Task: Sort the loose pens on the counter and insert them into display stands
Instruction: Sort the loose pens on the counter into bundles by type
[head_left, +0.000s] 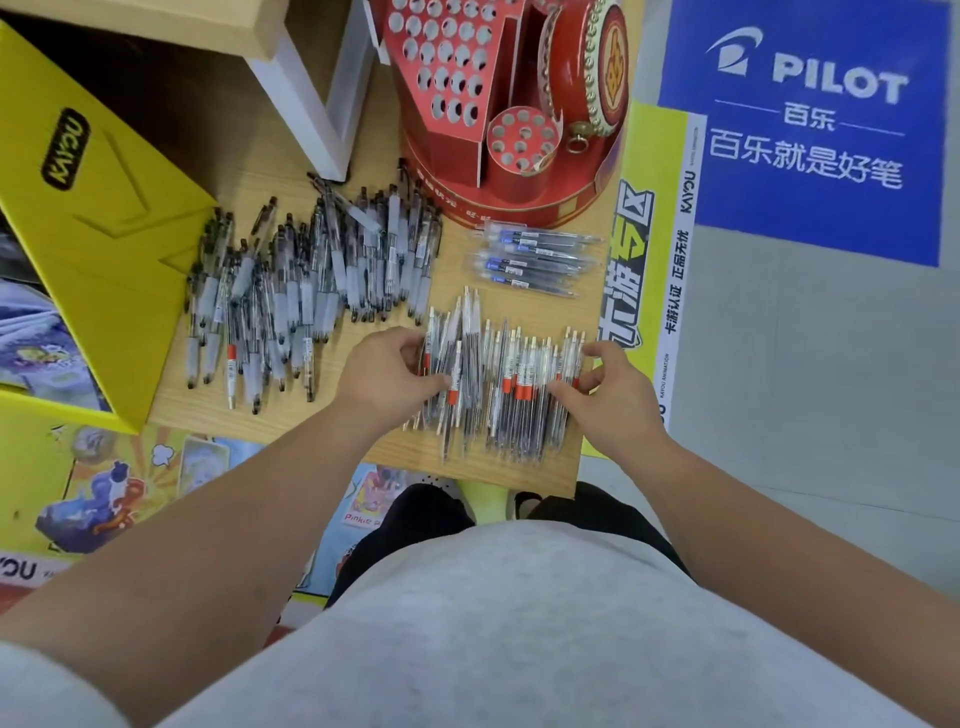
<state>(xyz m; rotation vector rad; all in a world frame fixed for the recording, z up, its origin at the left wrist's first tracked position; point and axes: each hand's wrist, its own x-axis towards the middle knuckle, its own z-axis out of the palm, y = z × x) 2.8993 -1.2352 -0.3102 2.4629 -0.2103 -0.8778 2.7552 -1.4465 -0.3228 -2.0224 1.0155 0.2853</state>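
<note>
Head view: left hand (387, 371) and right hand (610, 387) pinch red-banded pens (498, 374) with curled fingers (435, 382).

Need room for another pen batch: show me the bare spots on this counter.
Bare wood: the near-edge strip below the large pen pile, and a narrow gap between the blue-capped pens and red-labelled pens. The middle is crowded.

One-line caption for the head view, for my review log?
The left hand and right hand pinch opposite sides of a row of red-banded pens on the counter, display stand behind.
</note>
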